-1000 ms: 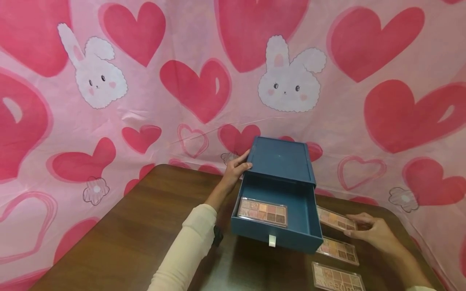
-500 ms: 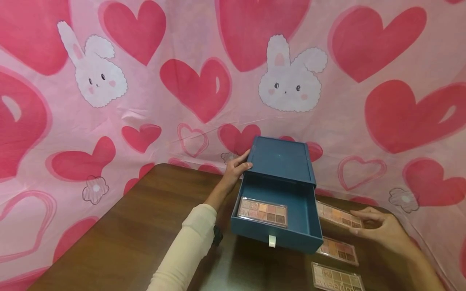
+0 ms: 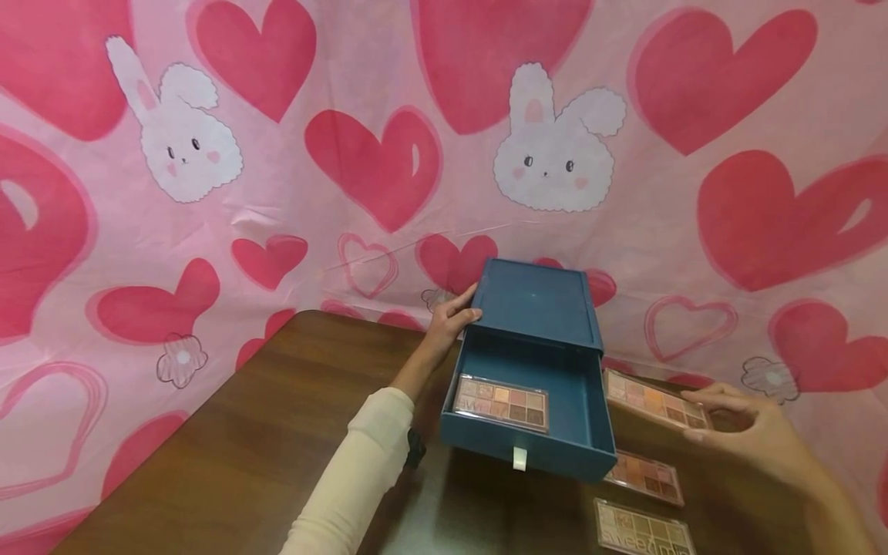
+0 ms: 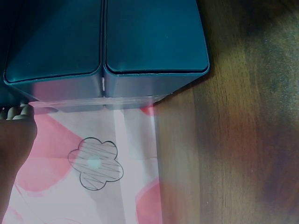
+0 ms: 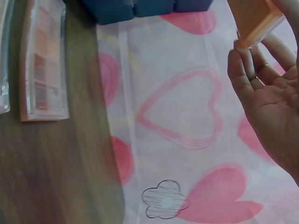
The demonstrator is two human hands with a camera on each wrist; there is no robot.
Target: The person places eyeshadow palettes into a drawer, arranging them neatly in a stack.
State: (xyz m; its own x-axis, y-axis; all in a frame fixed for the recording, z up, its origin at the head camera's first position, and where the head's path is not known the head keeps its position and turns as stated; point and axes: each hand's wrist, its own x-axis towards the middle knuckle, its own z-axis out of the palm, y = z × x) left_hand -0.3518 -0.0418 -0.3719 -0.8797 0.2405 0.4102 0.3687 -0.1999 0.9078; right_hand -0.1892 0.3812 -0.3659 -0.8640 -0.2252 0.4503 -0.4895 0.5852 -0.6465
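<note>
A blue drawer box [image 3: 534, 301] stands with its drawer [image 3: 472, 436] pulled out, a small white tab [image 3: 519, 459] on its front. Inside at the left lies an eyeshadow palette [image 3: 501, 402] under a clear lid. My left hand [image 3: 447, 327] rests on the box's upper left side, thumb on top and fingers along the side. Right of the drawer, my right hand [image 3: 752, 428] pinches a second eyeshadow palette [image 3: 655, 401] by its right end, raised and tilted. In the right wrist view, the held palette's orange underside [image 5: 254, 21] shows above the fingers.
Two more eyeshadow palettes, one farther [image 3: 645, 476] and one nearer [image 3: 644, 530], lie on the brown wooden table [image 3: 277, 432] right of the box. Blue box sections [image 4: 53, 42] sit side by side in the left wrist view. A pink heart-print cloth [image 3: 375, 270] hangs behind.
The right hand has lifted the pinched palette and moved it to the right, turning its face more toward the head view. The left hand, box and drawer have stayed put.
</note>
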